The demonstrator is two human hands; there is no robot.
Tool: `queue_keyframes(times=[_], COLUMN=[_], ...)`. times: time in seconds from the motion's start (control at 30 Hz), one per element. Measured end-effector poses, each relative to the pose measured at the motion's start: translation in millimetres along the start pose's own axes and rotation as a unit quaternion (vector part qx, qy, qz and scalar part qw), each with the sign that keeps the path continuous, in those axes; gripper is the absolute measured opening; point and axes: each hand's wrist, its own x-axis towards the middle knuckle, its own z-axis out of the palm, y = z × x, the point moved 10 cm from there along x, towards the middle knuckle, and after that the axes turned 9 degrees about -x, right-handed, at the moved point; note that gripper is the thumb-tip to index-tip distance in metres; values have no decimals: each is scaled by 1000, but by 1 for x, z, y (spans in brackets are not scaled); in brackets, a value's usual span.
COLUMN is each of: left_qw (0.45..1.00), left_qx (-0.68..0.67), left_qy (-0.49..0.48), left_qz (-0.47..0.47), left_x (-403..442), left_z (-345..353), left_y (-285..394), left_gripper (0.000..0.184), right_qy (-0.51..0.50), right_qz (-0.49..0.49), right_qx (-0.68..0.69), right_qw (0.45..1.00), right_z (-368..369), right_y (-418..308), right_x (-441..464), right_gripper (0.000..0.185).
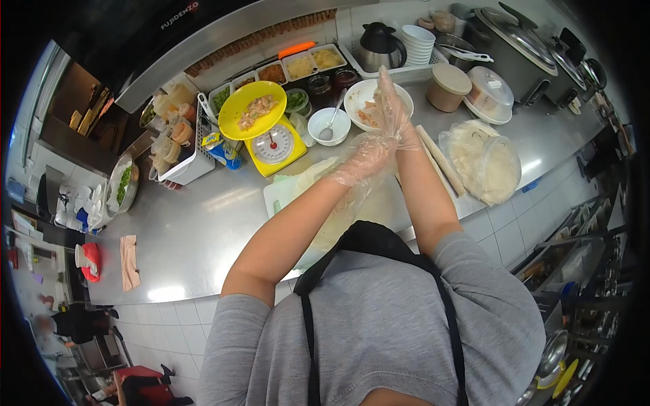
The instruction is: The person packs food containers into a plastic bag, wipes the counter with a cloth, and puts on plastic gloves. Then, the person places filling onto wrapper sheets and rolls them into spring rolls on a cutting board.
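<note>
Clear plastic gloves cover both hands. My right hand (391,108) is raised in front of the white bowl with bits of food (353,101), its fingers stretched out and holding nothing. My left hand (369,157) is closed at the right wrist, on the loose plastic glove (388,135) there. Below the hands, pale flat wrappers (318,177) lie on a white cutting board (276,196), partly hidden by the arms and plastic. A small white bowl (323,135) with a spoon (332,122) stands left of the right hand.
A yellow scale (288,150) carries a yellow plate (232,122) of chopped meat. Right of my arms lie a rolling pin (443,162) and bagged round wrappers (481,162). Food trays (298,66), a thermos jug (381,49) and a lidded tub (447,88) line the back. Other people are at far left.
</note>
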Motion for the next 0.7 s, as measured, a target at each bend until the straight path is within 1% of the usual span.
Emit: queue_keyframes(times=[0.03,0.07,0.1,0.13,0.2,0.23,0.27,0.33,0.4,0.43,0.47,0.5,0.53,0.57,0.6,0.63,0.67,0.7], left_qw=[1000,995,985,986,996,998,996,981,968,968,974,978,978,969,953,952,951,946], left_qx=[25,77,129,128,-44,-14,17,85,161,158,126,93,89,33,-22,-23,15,54], left_qy=[-3,-9,-17,-16,25,54,83,175,193,195,182,168,170,198,225,225,258,289], left_qz=[3,56,110,107,68,24,-21,-1,-5,-9,-45,-80,-85,-145,-204,-206,-172,-138], left_x=[-2,-6,-13,-22,-51,-66,-83,-119,-152,-169,-187,-199,-207,-218,-229,-231,-231,-232], left_z=[0,-1,-1,-7,-33,-49,-67,-96,-109,-115,-118,-118,-118,-123,-123,-117,-118,-118], left_y=[-5,-2,-2,-11,-38,-42,-46,-69,-121,-121,-129,-130,-121,-123,-132,-135,-131,-124], left_gripper=[46,44,43,43,38,37,35,35,37,37,36,35,35,32,28,28,26,23], right_qy=[-5,-1,4,-14,-22,-45,-71,-132,-180,-198,-211,-221,-226,-226,-223,-219,-214,-148], right_qz=[4,3,1,38,42,42,38,16,-12,-26,-42,-56,-71,-72,-67,-42,-18,-10], right_qx=[-1,-129,-255,-299,-324,-397,-477,-624,-721,-755,-782,-801,-818,-822,-817,-799,-780,-655], right_qw=[1000,992,967,953,945,916,875,770,669,625,585,554,524,517,527,558,588,741], right_z=[-1,-5,-4,-1,-3,-4,-4,0,6,9,11,14,16,15,14,12,11,15], right_y=[1,-1,-10,-10,-9,-2,6,22,31,34,36,36,36,35,34,33,33,2], right_x=[1,3,-1,-7,-2,3,7,13,15,14,14,12,11,10,8,9,10,-1], right_gripper=[79,79,80,71,71,70,70,69,68,68,68,67,67,67,67,68,70,70])
